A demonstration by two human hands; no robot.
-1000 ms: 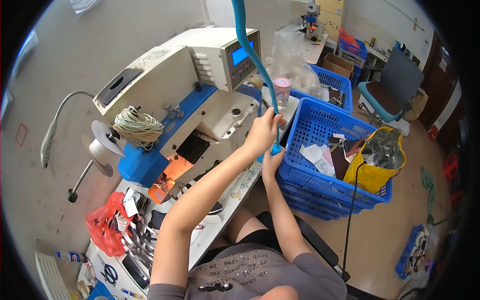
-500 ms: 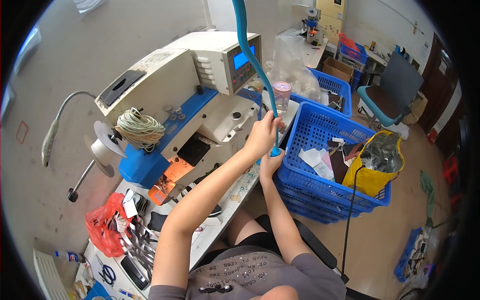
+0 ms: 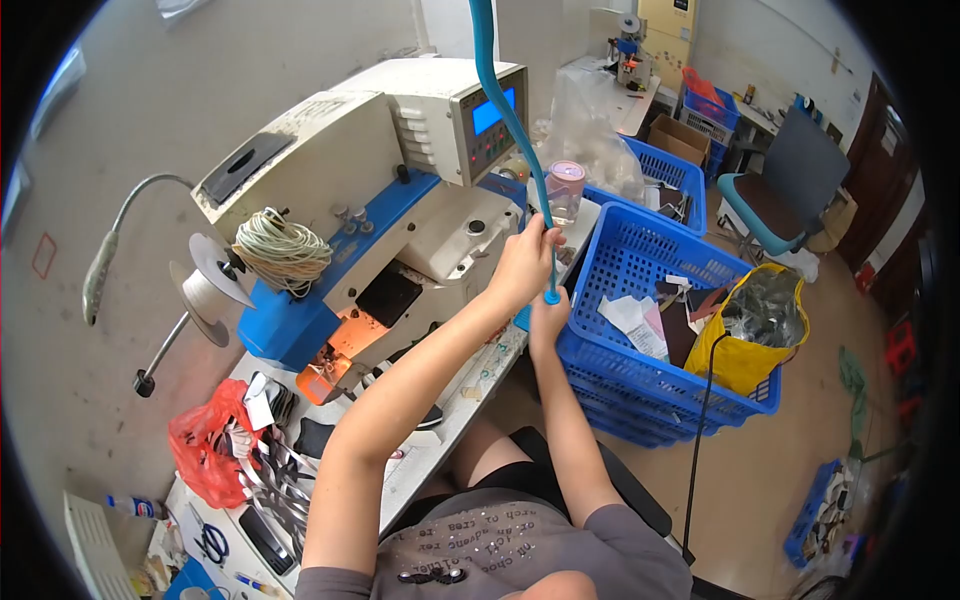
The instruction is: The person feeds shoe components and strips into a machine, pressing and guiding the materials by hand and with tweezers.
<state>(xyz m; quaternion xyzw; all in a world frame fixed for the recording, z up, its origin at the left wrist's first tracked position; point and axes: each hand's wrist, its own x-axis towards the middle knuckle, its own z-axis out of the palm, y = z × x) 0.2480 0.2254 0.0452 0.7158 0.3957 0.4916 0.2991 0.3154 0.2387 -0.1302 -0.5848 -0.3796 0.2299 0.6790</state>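
A long teal flexible cord or tube [image 3: 513, 118] runs down from the top of the head view, narrowing towards my hands. My left hand [image 3: 526, 262] is closed around its lower stretch. Just below, my right hand [image 3: 549, 322] is closed at the bottom, where a rounded teal knob [image 3: 551, 297] shows above the fingers. Another bit of teal peeks out left of that hand; its link to the cord is hidden. Both hands are over the front edge of the white worktable [image 3: 478, 372], right of a blue and white sewing machine [image 3: 340, 250].
Blue plastic crates [image 3: 640, 240] stand to the right, holding papers and a yellow bag [image 3: 745, 345]. A pink-lidded jar [image 3: 565, 190] is on the table behind my hands. Left lie a red plastic bag [image 3: 208, 445], straps and scissors [image 3: 212, 543]. An office chair [image 3: 790, 180] stands farther back.
My right hand has turned slightly and sits a little higher against the knob. My left hand stays closed on the cord, having shifted only a little. The whole view has moved slightly.
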